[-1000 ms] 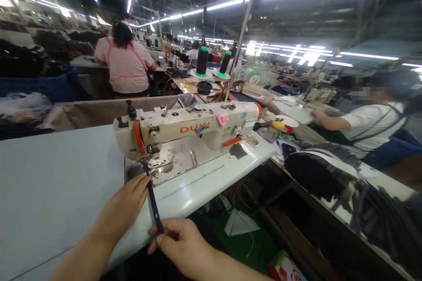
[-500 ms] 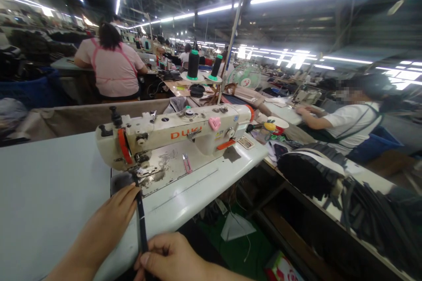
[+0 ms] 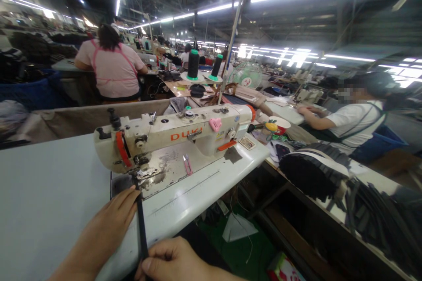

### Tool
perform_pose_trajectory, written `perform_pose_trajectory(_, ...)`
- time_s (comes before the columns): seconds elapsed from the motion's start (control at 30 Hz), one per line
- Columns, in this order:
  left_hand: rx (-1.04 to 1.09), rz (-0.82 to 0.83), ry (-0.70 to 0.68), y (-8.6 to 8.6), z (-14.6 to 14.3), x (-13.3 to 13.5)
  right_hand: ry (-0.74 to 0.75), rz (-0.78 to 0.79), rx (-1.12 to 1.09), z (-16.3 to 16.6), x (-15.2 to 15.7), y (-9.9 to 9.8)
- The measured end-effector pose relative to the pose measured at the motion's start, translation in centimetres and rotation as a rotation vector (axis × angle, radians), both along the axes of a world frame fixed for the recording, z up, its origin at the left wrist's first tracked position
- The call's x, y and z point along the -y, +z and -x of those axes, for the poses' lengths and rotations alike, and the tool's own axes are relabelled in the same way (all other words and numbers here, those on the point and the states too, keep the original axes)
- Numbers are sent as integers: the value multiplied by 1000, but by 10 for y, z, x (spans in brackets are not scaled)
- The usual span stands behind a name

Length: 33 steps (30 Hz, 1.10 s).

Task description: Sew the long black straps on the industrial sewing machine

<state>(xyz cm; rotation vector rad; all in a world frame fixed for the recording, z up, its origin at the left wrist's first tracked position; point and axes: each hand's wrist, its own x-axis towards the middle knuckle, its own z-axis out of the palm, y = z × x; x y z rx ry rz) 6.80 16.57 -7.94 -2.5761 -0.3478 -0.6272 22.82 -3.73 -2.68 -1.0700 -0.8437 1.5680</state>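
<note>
A narrow black strip (image 3: 141, 221) runs from under the sewing machine's (image 3: 184, 134) needle end down over the table's front edge. My left hand (image 3: 107, 224) lies on the table close to the needle area, its fingers together and their tips on the strip. The left thumb is hidden. Lower down, my right hand (image 3: 176, 259) pinches the strip between thumb and bent fingers at the table edge. Pink-handled thread snips (image 3: 187, 165) rest on the machine bed, right of the needle area.
Two dark thread cones (image 3: 193, 65) stand behind the machine. A bundle of black strips (image 3: 379, 210) lies on the side table at right. One co-worker (image 3: 110, 63) sits ahead with back turned; another (image 3: 356, 118) works at right. A fabric-lined bin (image 3: 72, 118) borders the table's far side.
A small pale mark seen on the strip between my hands no longer shows. My right hand sits slightly lower. Both hands stay at the strip, and the view has shifted a little.
</note>
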Motion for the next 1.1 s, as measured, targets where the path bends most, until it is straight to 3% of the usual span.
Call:
perform_pose_trajectory(0.1, -6, -18, 6, 3, 0, 1, 61, -23, 204, -13, 7, 3)
perform_pose_trajectory(0.2, -25, -36, 11, 7, -1, 3, 168, -5, 626, -40, 15, 19)
perform_pose_trajectory(0.3, -12, -65, 2, 11, -2, 5, 340, 208, 1159, -84, 25, 42)
perform_pose_trajectory(0.4, 19, -67, -11, 13, -3, 5, 230, 396, 1418, -142, 35, 61)
perform_pose_trajectory(0.53, 49, 7, -8, 12, -3, 5, -71, 685, 1782, -228, 46, 75)
perform_pose_trajectory(0.63, 58, 45, 8, 10, -3, 4, -278, 814, 2008, -286, 50, 86)
perform_pose_trajectory(0.73, 49, 31, 9, 8, -2, 3, -391, 867, 2168, -332, 55, 98)
perform_pose_trajectory(0.83, 31, -10, 7, 6, -1, 2, -409, 903, 2252, -365, 64, 106)
perform_pose_trajectory(1.1, 39, 35, -2, -2, 1, -1, -331, 993, 2249, -405, 98, 106)
